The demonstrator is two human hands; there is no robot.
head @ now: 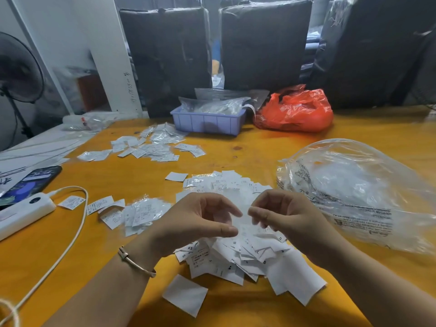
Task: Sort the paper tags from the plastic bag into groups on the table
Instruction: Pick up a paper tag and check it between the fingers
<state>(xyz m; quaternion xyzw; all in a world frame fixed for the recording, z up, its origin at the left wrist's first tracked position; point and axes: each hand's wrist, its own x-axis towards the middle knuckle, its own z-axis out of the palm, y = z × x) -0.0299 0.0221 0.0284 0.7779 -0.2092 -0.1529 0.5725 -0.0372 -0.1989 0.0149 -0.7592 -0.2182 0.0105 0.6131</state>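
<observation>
Both hands work above the main pile of paper tags at the near centre of the yellow counter. The left hand and the right hand each have curled fingers, and between them they appear to pinch one thin white tag; motion blur hides the exact contact. The clear plastic bag lies just right of the pile.

Handling, as judged: the tags are very light, thin and flexible, and slide readily over one another. Take each by an edge or corner, thumb against forefinger, with light pressure. Sorted groups lie farther back and at the near left.
</observation>
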